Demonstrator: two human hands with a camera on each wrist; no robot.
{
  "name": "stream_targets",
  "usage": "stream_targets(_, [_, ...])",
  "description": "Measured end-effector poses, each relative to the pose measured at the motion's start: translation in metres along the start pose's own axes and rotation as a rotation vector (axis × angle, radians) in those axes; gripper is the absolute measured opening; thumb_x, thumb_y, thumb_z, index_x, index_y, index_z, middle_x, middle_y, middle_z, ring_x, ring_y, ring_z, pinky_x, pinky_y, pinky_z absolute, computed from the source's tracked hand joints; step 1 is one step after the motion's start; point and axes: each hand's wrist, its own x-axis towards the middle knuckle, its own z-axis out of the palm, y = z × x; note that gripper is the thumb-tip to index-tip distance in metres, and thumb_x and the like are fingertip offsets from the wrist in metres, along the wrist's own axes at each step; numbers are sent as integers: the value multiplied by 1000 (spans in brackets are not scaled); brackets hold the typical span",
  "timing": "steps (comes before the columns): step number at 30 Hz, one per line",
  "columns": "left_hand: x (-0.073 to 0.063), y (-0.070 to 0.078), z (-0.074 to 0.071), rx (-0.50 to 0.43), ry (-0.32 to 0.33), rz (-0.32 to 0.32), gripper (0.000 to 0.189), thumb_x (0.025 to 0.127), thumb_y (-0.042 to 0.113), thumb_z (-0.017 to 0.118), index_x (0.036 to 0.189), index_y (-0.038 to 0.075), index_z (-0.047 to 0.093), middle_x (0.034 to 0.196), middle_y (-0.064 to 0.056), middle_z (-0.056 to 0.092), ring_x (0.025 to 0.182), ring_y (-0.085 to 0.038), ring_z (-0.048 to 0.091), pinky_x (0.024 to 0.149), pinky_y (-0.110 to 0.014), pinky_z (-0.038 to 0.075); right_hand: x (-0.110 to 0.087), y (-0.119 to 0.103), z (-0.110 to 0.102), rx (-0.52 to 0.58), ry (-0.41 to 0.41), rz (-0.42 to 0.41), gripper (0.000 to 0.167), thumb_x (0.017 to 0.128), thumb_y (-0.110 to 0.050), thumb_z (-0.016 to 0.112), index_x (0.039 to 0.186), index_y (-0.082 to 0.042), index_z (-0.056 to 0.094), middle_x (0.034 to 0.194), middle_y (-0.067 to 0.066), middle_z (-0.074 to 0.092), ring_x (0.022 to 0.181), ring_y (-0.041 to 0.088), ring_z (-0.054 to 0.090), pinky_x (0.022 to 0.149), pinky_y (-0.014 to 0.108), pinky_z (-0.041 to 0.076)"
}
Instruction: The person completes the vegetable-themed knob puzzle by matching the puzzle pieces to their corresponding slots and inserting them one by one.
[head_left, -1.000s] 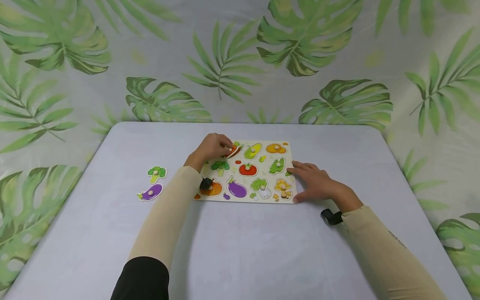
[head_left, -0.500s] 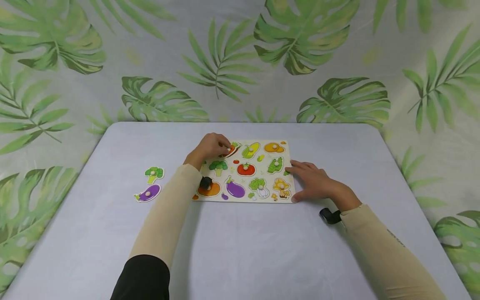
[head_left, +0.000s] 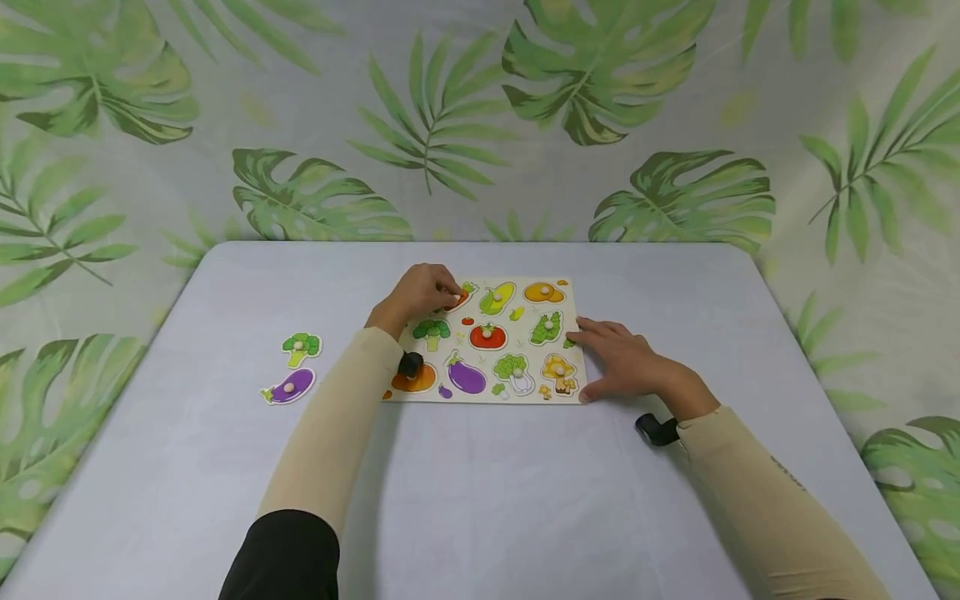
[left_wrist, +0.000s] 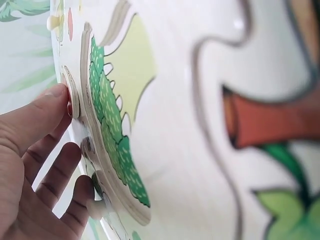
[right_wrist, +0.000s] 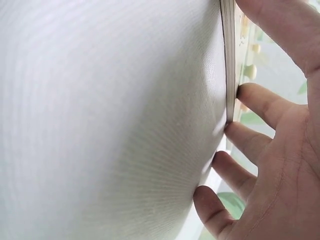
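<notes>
My left hand (head_left: 420,293) pinches an orange-red carrot puzzle piece (head_left: 463,297) with green leaves at the top left of the vegetable puzzle board (head_left: 525,400). In the left wrist view, thumb and forefinger hold the piece (left_wrist: 73,97) close against the board, the other fingers loosely bent. Part of the piece is hidden by the fingers. On the board's right edge, my right hand (head_left: 626,362) rests with spread fingers. The right wrist view shows its fingertips along the board's edge (right_wrist: 229,65) and the cloth. Corn (head_left: 497,298), tomato (head_left: 488,335) and mushroom (head_left: 558,373) pieces sit in their recesses.
A broccoli piece (head_left: 302,348) and an eggplant piece (head_left: 289,387) lie on the white tabletop (head_left: 480,500) left of the board. The board's broccoli recess (head_left: 431,333) and eggplant recess (head_left: 467,375) hold no knobbed piece. A leaf-patterned cloth (head_left: 450,108) hangs behind.
The carrot piece was tilted with its white edge showing, and now lies flatter on the board in my left hand. The right hand stays on the board's edge. The head view shifts slightly.
</notes>
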Motion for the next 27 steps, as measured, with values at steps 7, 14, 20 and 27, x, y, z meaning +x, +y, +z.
stream_targets(7, [0, 3, 2, -2, 9, -37, 20, 92, 15, 67, 108, 9, 78, 119, -8, 70, 114, -25, 59, 105, -39, 49, 0, -2, -2, -3, -2, 10, 97, 74, -41, 86, 153, -15, 38, 166, 14, 19, 149, 43, 20, 106, 71, 31])
stream_targets(14, [3, 5, 5, 22, 10, -38, 19, 93, 15, 66, 107, 8, 78, 121, -7, 69, 117, -26, 58, 109, -40, 47, 0, -1, -1, -7, -6, 9, 97, 74, -44, 85, 153, -15, 37, 166, 15, 19, 149, 44, 19, 106, 71, 31])
stream_targets(20, [3, 5, 4, -22, 11, -63, 20, 94, 14, 65, 109, 10, 77, 122, -7, 68, 117, -25, 58, 107, -39, 48, -1, -1, -3, -9, 1, 12, 96, 74, -43, 85, 153, -15, 37, 166, 14, 19, 149, 44, 20, 105, 69, 32])
stream_targets(27, [1, 5, 5, -93, -16, -108, 21, 94, 15, 65, 111, 9, 76, 123, -8, 67, 117, -26, 58, 106, -39, 49, -1, -3, -1, 0, -2, 10, 96, 74, -41, 85, 153, -15, 37, 166, 15, 20, 149, 44, 20, 105, 70, 31])
